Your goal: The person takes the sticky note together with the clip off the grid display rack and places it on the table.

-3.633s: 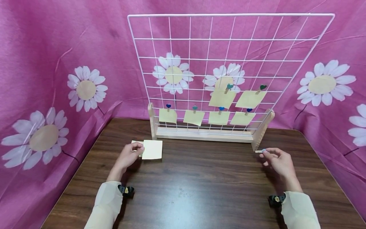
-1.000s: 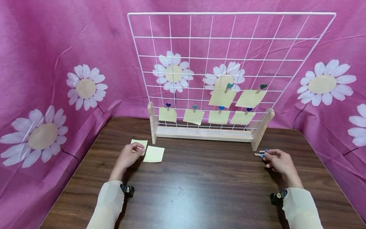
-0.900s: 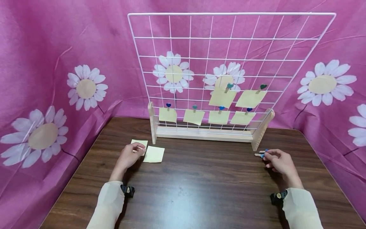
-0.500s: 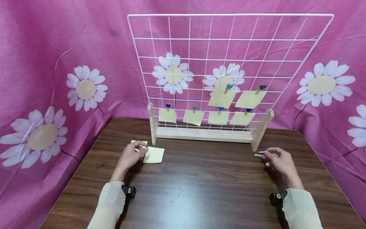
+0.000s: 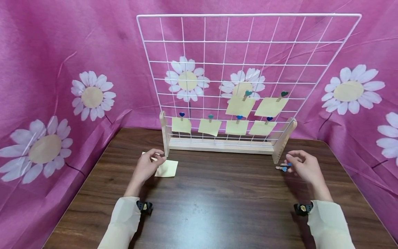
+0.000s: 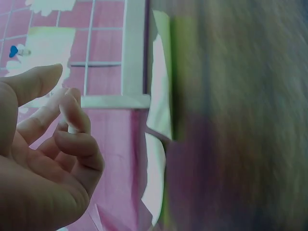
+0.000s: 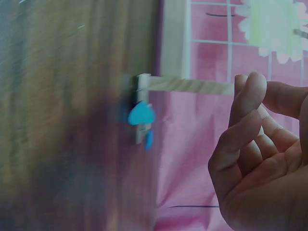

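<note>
My left hand [image 5: 147, 168] hovers at the table's left over two pale yellow sticky notes, its fingers loosely bent and holding nothing. The front sticky note [image 5: 171, 169] lies mostly in sight; the hand hides most of the one behind it. In the left wrist view the thumb [image 6: 41, 82] stands apart from the curled fingers. On the right, my right hand [image 5: 308, 170] is raised just beside two small wooden clothespins with blue hearts, the nearer clothespin [image 5: 282, 168] fully visible. Both clothespins lie on the table, and the right wrist view shows a gap between the heart [image 7: 141, 113] and the fingers.
A white wire grid [image 5: 248, 15] stands behind in a wooden base [image 5: 220, 147]. Several sticky notes, such as this lower one [image 5: 209, 128], hang on it from heart clothespins. Pink flowered cloth [image 5: 124, 52] surrounds the brown table [image 5: 217, 200].
The front sticky note was shifted nearer and apart from the other. The right hand set down its clothespin next to another and drew back. The left hand rose and moved slightly right.
</note>
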Demonstrator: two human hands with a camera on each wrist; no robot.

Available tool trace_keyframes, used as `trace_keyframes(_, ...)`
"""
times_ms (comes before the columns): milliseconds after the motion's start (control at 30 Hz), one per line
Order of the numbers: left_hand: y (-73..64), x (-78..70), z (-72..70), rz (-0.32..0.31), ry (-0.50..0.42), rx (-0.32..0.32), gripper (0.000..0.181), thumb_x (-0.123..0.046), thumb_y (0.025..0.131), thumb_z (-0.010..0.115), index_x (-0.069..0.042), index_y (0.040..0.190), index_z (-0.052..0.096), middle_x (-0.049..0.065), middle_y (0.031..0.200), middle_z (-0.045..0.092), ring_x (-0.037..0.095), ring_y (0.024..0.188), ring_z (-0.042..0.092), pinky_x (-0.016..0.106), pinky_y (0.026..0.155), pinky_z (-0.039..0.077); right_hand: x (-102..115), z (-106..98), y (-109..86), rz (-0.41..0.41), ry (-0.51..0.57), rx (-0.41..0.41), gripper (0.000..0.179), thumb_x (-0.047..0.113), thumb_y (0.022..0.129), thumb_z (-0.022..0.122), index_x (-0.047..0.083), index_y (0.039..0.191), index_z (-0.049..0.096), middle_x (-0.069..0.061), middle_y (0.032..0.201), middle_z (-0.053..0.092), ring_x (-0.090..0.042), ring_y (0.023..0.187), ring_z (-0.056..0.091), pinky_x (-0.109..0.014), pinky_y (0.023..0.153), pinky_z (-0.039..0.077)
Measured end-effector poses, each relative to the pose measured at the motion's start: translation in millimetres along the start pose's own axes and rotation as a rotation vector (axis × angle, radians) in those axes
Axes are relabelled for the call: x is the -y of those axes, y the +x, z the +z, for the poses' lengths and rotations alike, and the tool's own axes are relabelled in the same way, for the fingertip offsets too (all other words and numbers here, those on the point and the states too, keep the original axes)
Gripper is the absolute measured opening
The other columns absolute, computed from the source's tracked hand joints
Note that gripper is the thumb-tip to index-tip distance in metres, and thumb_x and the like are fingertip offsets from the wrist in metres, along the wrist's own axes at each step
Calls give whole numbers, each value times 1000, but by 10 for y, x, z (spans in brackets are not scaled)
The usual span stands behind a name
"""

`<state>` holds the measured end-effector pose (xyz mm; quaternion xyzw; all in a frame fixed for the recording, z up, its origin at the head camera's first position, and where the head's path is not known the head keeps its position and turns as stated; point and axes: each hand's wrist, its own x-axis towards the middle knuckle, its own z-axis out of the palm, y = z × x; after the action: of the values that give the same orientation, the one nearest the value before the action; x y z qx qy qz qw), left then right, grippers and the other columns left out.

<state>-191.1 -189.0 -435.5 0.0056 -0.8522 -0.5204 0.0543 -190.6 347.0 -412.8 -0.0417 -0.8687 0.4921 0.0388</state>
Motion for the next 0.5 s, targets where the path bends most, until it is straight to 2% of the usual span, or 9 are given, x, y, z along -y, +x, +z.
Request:
trace_keyframes(133,14,-105,69,-14,-77,13,27,-8,90,74,4,113,67,12,89,66,15,69,56,23,61,47,139,-27,9,-52,-6,-11,39,23,104,59,-9,126,53,16,78,69,-10,57,66,-25,49,55)
trace_keyframes(300,31,-215,175,-21,-112,53,29,-11,88,78,0,114,68,10,93,69,16,78,58,24,62,50,296,-45,27,-110,-7,-39,35,24,103,61,-5,121,57,16,78,69,-12,58,67,-22,51,54)
trace_keyframes(500,60,-373,305,-10,-154,87,31,-15,89,78,-4,117,69,10,98,71,17,82,60,26,57,52,486,-38,99,-211,24,-85,17,13,101,63,2,113,62,19,75,69,-9,55,66,-19,51,54)
